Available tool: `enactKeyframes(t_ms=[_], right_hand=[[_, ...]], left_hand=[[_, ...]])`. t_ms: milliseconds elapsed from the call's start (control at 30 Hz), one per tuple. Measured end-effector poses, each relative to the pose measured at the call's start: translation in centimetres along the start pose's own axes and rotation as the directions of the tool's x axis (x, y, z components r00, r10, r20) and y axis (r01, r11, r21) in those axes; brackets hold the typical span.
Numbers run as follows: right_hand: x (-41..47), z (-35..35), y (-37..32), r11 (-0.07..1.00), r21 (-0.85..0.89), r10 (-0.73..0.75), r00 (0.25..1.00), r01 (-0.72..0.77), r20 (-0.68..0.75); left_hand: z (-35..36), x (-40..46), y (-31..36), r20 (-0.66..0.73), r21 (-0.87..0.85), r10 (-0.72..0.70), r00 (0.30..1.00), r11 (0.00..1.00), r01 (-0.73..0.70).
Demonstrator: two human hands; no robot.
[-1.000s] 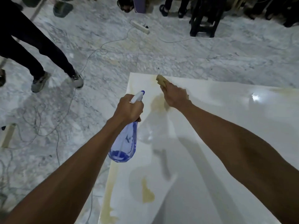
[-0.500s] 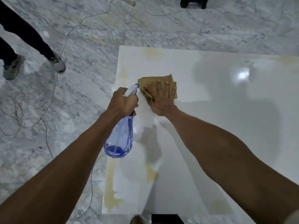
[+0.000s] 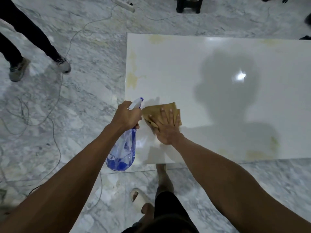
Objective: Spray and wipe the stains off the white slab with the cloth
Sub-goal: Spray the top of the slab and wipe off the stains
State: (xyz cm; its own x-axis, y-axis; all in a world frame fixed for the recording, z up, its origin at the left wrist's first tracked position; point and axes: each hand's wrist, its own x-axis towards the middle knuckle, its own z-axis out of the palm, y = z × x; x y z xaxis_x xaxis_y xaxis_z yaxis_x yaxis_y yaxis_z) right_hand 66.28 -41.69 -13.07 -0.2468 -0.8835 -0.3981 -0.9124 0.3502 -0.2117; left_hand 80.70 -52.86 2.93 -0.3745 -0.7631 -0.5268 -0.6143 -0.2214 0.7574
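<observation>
The white slab lies flat on the marble floor. Yellowish stains mark its left edge, its far edge and its near right part. My right hand presses flat, fingers spread, on a tan cloth near the slab's front left corner. My left hand grips the neck of a clear blue spray bottle, held above the slab's left edge; its white nozzle points toward the cloth. Blue liquid sits in the bottle's bottom.
Another person's legs and shoes stand on the floor at the left. Cables trail across the floor, with a power strip at the top. A dark stool stands beyond the slab. My own sandalled foot is at the slab's near edge.
My right hand has drawn the cloth from the slab's far left corner back toward the front left corner. The view has tilted down. My left hand still holds the bottle beside it.
</observation>
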Motion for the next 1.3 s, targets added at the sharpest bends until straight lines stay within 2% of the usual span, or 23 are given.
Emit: enactKeyframes(t_ms=[100,167,267,433,500,567,633,667,733,800,833,900,967,1133,1300], right_hand=[[-4.0,2.1,-1.0,0.999,-0.053,0.009,0.998,-0.012,-0.066],[-5.9,3.2,-1.5,0.998,-0.054,0.029,0.999,-0.028,0.014],[-9.0,3.0,-2.2,0.999,-0.028,0.044,0.999,-0.044,0.005],[-8.5,-1.0,-2.4,0.993,0.064,0.074,0.944,-0.099,0.322],[-7.2,-4.6,-2.2,0.95,0.244,0.082,0.91,-0.195,0.405],[-6.0,-8.7,-1.2,0.781,0.538,0.095,0.912,-0.317,0.398],[-4.5,-12.8,0.2,0.522,0.788,0.077,0.938,-0.327,0.338],[-3.8,-14.5,0.8,0.359,0.879,0.067,0.948,-0.314,0.311],[-2.0,-17.1,1.0,-0.007,0.961,0.037,0.961,-0.275,0.275],[0.4,-18.7,0.6,-0.274,0.94,-0.004,0.977,-0.205,0.212],[1.5,-19.5,0.1,-0.365,0.916,-0.029,0.985,-0.169,0.171],[4.0,-20.7,-0.7,-0.448,0.886,-0.062,0.993,-0.12,0.103],[6.3,-21.7,-1.5,-0.479,0.871,-0.081,0.994,-0.105,0.075],[10.8,-23.4,-3.1,-0.492,0.861,-0.117,0.99,-0.128,0.081],[13.8,-24.1,-4.9,-0.469,0.871,-0.057,0.989,-0.148,0.138]], left_hand=[[-0.1,-2.7,-2.0,0.001,-0.019,0.005,1.0,1.0,-0.005],[-0.2,-3.4,-2.5,-0.019,-0.025,-0.002,1.0,1.0,0.002],[-0.1,-4.8,-3.2,-0.011,-0.025,-0.012,1.0,1.0,0.012],[-0.5,-5.2,-1.6,-0.021,-0.011,-0.014,1.0,1.0,0.014],[-0.8,-4.8,-1.1,-0.009,-0.003,-0.009,1.0,1.0,0.009],[-1.1,-4.2,-0.2,-0.009,0.0,0.003,1.0,1.0,-0.003],[-1.8,-3.2,1.6,-0.032,0.001,0.017,0.999,1.0,-0.017],[-2.3,-2.7,2.5,-0.046,-0.011,0.022,0.999,1.0,-0.023],[-3.1,-1.4,4.5,-0.067,-0.052,0.033,0.997,0.998,-0.037],[-3.7,-0.3,6.2,-0.078,-0.097,0.037,0.996,0.994,-0.044],[-4.0,0.1,7.1,-0.087,-0.107,0.038,0.996,0.993,-0.047],[-4.6,1.3,8.4,-0.106,-0.097,0.042,0.994,0.994,-0.053],[-5.2,2.5,9.5,-0.114,-0.08,0.048,0.992,0.995,-0.057],[-6.3,4.8,10.5,-0.12,-0.101,0.029,0.992,0.994,-0.042],[-7.9,8.0,10.8,-0.122,-0.094,0.012,0.993,0.995,-0.023]])
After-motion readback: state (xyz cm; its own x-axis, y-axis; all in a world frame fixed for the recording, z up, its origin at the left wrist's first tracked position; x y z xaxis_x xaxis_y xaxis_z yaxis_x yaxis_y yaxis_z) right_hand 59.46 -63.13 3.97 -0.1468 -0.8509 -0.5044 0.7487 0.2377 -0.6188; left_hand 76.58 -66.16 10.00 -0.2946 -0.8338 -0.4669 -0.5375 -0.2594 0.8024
